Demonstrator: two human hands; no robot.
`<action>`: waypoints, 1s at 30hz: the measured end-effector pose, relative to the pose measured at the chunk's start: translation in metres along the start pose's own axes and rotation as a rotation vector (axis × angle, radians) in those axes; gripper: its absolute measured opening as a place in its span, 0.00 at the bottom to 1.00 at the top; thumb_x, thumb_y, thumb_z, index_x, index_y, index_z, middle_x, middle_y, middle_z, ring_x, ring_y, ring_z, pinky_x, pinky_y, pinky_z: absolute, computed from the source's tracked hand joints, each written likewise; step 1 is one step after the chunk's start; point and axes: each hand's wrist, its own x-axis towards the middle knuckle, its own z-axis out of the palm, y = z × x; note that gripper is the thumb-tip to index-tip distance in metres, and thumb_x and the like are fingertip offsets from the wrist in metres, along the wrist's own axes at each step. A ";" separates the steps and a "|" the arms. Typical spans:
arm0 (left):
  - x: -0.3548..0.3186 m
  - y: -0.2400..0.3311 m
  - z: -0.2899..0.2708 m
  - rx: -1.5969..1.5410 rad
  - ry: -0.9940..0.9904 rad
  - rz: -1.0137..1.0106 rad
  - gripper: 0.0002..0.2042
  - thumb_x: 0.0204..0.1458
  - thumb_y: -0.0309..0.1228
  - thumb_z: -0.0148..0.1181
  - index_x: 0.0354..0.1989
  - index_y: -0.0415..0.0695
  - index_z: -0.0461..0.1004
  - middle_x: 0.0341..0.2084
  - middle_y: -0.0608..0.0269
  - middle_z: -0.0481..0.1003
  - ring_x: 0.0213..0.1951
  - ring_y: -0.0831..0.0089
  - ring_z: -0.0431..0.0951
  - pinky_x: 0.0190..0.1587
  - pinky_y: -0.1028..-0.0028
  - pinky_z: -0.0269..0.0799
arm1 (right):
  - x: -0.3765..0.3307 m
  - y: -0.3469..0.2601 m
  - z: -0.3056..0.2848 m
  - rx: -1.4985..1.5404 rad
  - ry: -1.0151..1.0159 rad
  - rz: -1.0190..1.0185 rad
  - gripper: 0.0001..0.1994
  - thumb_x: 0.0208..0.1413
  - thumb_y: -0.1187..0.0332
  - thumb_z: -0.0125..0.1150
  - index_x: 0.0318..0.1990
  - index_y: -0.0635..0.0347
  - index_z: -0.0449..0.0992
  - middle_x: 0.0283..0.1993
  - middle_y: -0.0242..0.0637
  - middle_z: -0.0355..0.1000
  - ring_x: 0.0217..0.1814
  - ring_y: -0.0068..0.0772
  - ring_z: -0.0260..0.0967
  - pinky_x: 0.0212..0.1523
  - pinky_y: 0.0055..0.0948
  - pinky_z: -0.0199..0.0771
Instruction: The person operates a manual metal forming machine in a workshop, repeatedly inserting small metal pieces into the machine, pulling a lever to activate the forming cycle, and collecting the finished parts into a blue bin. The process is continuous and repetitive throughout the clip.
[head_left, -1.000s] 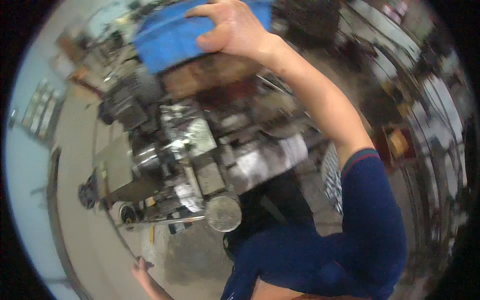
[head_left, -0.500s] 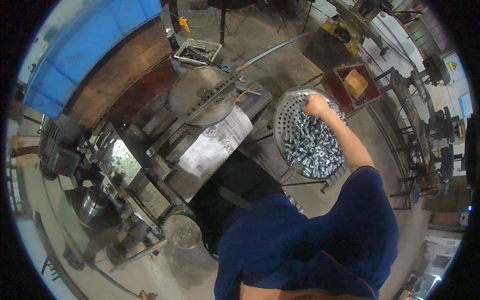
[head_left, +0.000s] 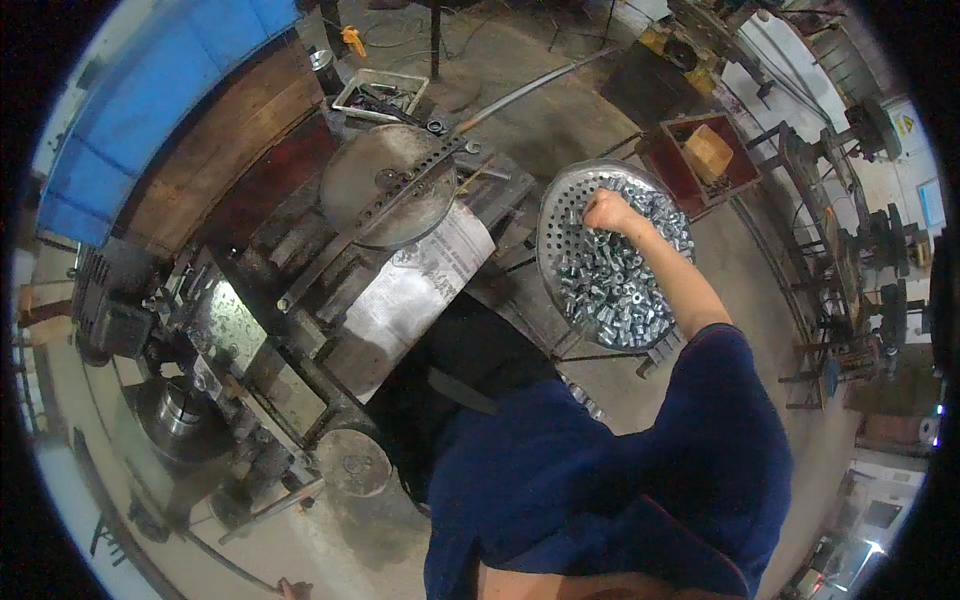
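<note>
1. Pieces (head_left: 625, 300) of bright silvery metal, short and stubby, some with a round hole in the end, lie jumbled in one round perforated tray (head_left: 566, 215); dozens, too overlapped to count.
2. One right hand (head_left: 606, 211) is in the tray's upper part, fingers curled together over the pieces; whether it pinches one, I cannot tell.
3. One left hand (head_left: 292, 589) shows at the lower edge, by the end of one thin rod (head_left: 232, 566); its grip I cannot tell.
4. Near the tray: one red box (head_left: 665, 168) containing one yellowish block (head_left: 708, 152).
5. Leftward: one large metal disc (head_left: 345, 190), one holed bar (head_left: 405, 182) across it.
</note>
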 end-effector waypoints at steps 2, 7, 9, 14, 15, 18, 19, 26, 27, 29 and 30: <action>-0.007 0.005 0.005 0.001 0.037 0.009 0.16 0.49 0.33 0.57 0.37 0.30 0.71 0.19 0.47 0.71 0.22 0.62 0.72 0.30 0.66 0.74 | -0.001 -0.008 0.006 -0.023 0.071 0.087 0.10 0.30 0.67 0.54 0.23 0.56 0.78 0.32 0.44 0.73 0.38 0.42 0.70 0.41 0.32 0.69; -0.007 0.002 0.002 -0.028 0.023 0.028 0.17 0.49 0.33 0.57 0.39 0.30 0.69 0.20 0.46 0.72 0.24 0.62 0.73 0.31 0.66 0.73 | -0.003 -0.025 0.005 -0.294 0.144 -0.032 0.09 0.31 0.67 0.54 0.23 0.57 0.78 0.33 0.44 0.71 0.41 0.44 0.67 0.45 0.32 0.67; -0.012 0.012 0.010 0.059 0.048 0.044 0.18 0.48 0.34 0.57 0.41 0.29 0.68 0.21 0.46 0.72 0.25 0.62 0.73 0.31 0.67 0.73 | -0.002 -0.031 0.006 -0.290 0.144 -0.003 0.10 0.31 0.67 0.53 0.23 0.61 0.77 0.33 0.47 0.71 0.42 0.46 0.67 0.45 0.34 0.67; -0.004 0.012 0.005 0.023 -0.015 0.032 0.20 0.48 0.35 0.57 0.42 0.30 0.68 0.25 0.48 0.73 0.26 0.64 0.74 0.30 0.68 0.73 | 0.006 -0.042 -0.003 -0.239 0.040 0.135 0.14 0.32 0.66 0.53 0.27 0.65 0.75 0.35 0.51 0.71 0.41 0.46 0.69 0.43 0.33 0.69; -0.005 0.015 0.008 0.018 -0.016 0.041 0.20 0.48 0.36 0.57 0.42 0.30 0.68 0.26 0.48 0.73 0.26 0.65 0.74 0.30 0.69 0.72 | 0.006 -0.032 0.002 -0.239 0.014 0.154 0.14 0.32 0.65 0.53 0.27 0.65 0.75 0.36 0.52 0.71 0.41 0.46 0.69 0.43 0.33 0.70; -0.013 0.024 0.003 0.501 0.017 0.099 0.20 0.48 0.38 0.57 0.43 0.33 0.68 0.27 0.51 0.74 0.27 0.65 0.74 0.31 0.68 0.72 | -0.006 -0.047 -0.007 -0.095 0.214 0.147 0.12 0.31 0.65 0.54 0.23 0.64 0.76 0.32 0.51 0.71 0.38 0.45 0.69 0.42 0.35 0.69; -0.023 0.043 0.006 0.800 0.018 0.161 0.20 0.48 0.38 0.57 0.43 0.33 0.69 0.27 0.52 0.74 0.28 0.64 0.74 0.32 0.68 0.72 | -0.014 -0.063 -0.020 -0.063 0.222 0.080 0.12 0.31 0.64 0.55 0.24 0.62 0.76 0.32 0.50 0.71 0.37 0.45 0.69 0.42 0.34 0.69; -0.075 0.185 0.110 0.190 -0.080 0.648 0.20 0.51 0.40 0.53 0.46 0.37 0.69 0.34 0.51 0.74 0.34 0.62 0.74 0.40 0.66 0.70 | -0.074 -0.244 -0.014 0.670 0.212 -0.718 0.17 0.26 0.63 0.62 0.29 0.60 0.77 0.46 0.49 0.65 0.48 0.48 0.62 0.47 0.38 0.64; -0.078 0.197 0.133 0.102 -0.211 0.638 0.20 0.51 0.39 0.52 0.48 0.38 0.67 0.35 0.50 0.73 0.36 0.62 0.74 0.42 0.66 0.69 | -0.079 -0.280 -0.007 0.739 0.116 -0.810 0.17 0.26 0.62 0.62 0.29 0.60 0.77 0.47 0.52 0.64 0.50 0.50 0.60 0.48 0.39 0.63; -0.059 0.188 0.191 0.016 -0.449 0.710 0.18 0.52 0.39 0.49 0.41 0.33 0.65 0.22 0.56 0.71 0.22 0.72 0.71 0.31 0.73 0.70 | -0.102 -0.357 -0.009 0.839 0.133 -1.143 0.16 0.24 0.62 0.62 0.25 0.61 0.76 0.44 0.51 0.63 0.49 0.50 0.59 0.48 0.41 0.62; -0.067 0.195 0.218 -0.078 -0.666 0.600 0.19 0.52 0.39 0.48 0.42 0.33 0.65 0.24 0.57 0.71 0.25 0.71 0.71 0.35 0.72 0.67 | -0.117 -0.378 -0.020 0.944 0.151 -1.246 0.16 0.23 0.63 0.62 0.24 0.62 0.75 0.43 0.50 0.63 0.47 0.50 0.59 0.46 0.40 0.62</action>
